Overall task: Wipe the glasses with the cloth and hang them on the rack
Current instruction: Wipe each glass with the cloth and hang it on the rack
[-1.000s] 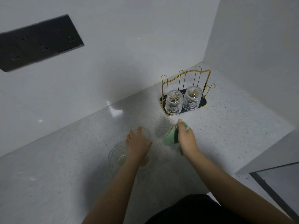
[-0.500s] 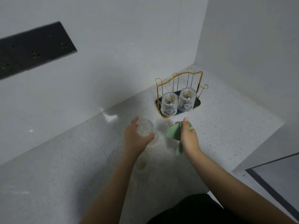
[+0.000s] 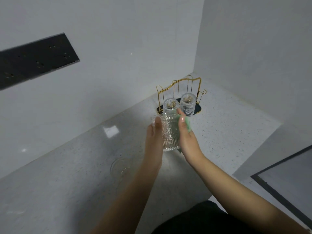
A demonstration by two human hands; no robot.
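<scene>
A clear ribbed glass (image 3: 169, 132) is held up above the counter between both hands. My left hand (image 3: 154, 141) grips its left side. My right hand (image 3: 187, 139) presses a green cloth (image 3: 187, 124) against its right side. Behind them stands a gold wire rack (image 3: 181, 83) on a dark tray, with two ribbed glasses upside down on it, one on the left (image 3: 170, 105) and one on the right (image 3: 187, 103). Another clear glass (image 3: 120, 167) rests on the counter to the lower left, faint against the surface.
The speckled grey counter (image 3: 228, 132) runs into a corner of two white walls. A black socket panel (image 3: 33, 59) is set in the left wall. A dark-framed edge (image 3: 276, 191) lies at the lower right.
My left hand has lifted the glass off the counter and brought it to the cloth in my right hand. Both hands have risen toward the rack.
</scene>
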